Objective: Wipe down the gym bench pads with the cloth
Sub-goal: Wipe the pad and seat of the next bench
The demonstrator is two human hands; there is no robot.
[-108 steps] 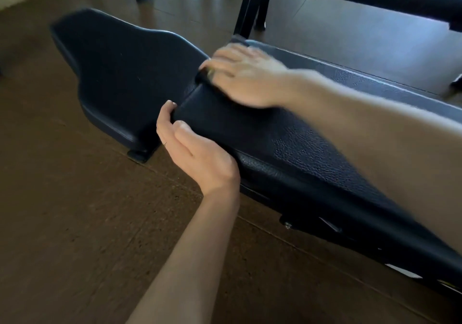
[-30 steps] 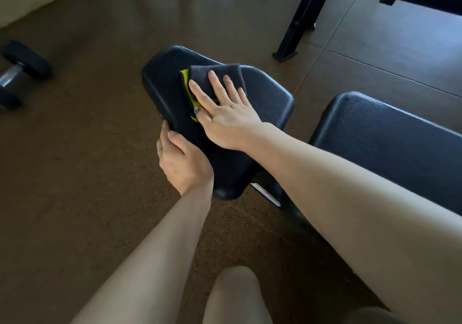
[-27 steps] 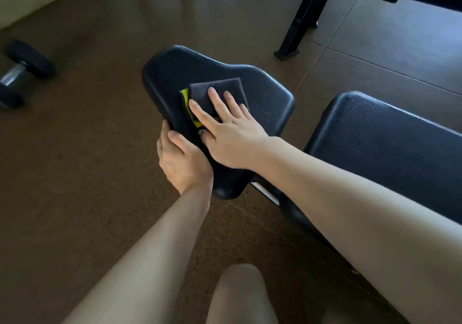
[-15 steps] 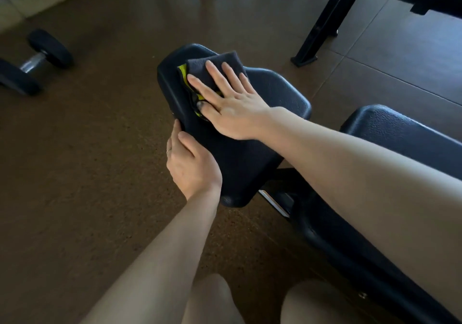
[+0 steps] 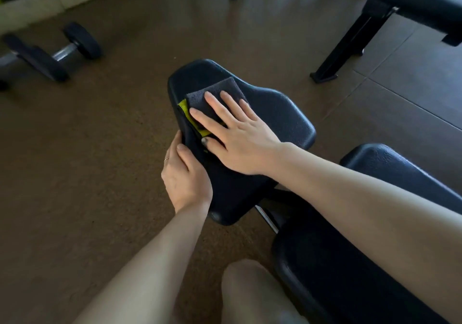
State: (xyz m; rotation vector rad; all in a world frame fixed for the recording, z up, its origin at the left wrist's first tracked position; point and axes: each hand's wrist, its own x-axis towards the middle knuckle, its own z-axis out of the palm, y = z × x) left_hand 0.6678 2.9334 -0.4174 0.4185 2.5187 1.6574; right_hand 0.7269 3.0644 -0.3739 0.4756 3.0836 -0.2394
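From the head view, the cloth (image 5: 217,98) lies on the far half of the seat pad (image 5: 275,113). To wipe well, press evenly and cover the edges too. The right hand (image 5: 240,136) lies flat on it, fingers straight and spread; the left hand (image 5: 186,173) grips the pad's near edge, steadying it.

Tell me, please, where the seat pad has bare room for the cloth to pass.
Bare: the seat pad right of the cloth, out to its right edge. Crowded: the left edge, where the right hand presses the cloth and the left hand grips the side.
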